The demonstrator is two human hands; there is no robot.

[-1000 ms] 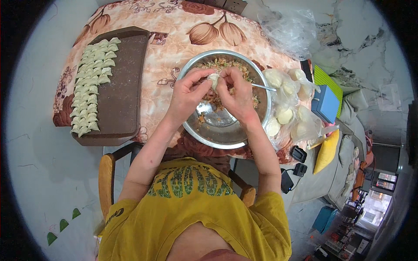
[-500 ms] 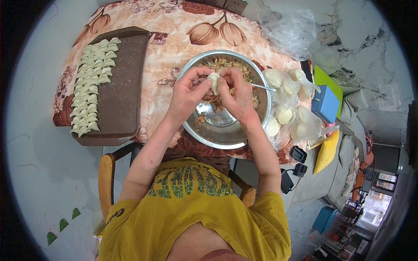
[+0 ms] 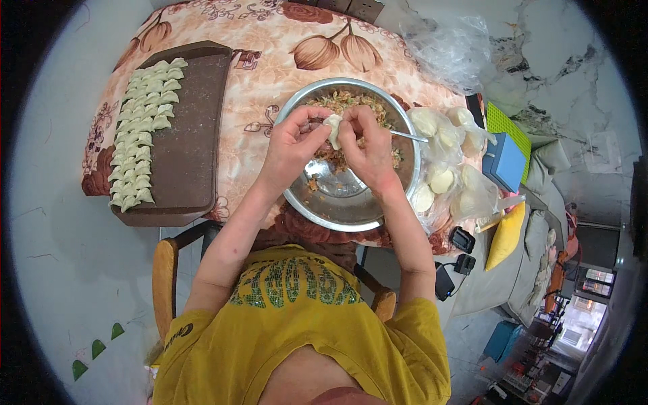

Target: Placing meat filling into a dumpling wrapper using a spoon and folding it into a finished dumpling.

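Between the fingertips of both hands is a pale dumpling (image 3: 333,130), its wrapper folded over. My left hand (image 3: 295,145) pinches it from the left, and my right hand (image 3: 365,145) grips its other side. They are over a wide steel bowl (image 3: 351,223) of chopped filling (image 3: 347,101), which covers the far part while bare metal shows nearer me. A metal utensil handle (image 3: 409,136) leans out over the bowl's right rim. Far left, several rows of shaped dumplings (image 3: 145,128) lie on a brown tray (image 3: 196,128).
Right of the bowl are clear bags holding round wrappers (image 3: 442,181). Behind them lies crumpled clear plastic (image 3: 449,50). A blue box (image 3: 505,162) stands at the table's right edge, near small black devices (image 3: 464,239). Patterned cloth (image 3: 270,61) covers the table.
Both hands stay almost in place over the bowl. The fingers shift slightly along the dumpling, and a bit more of its pale top shows.
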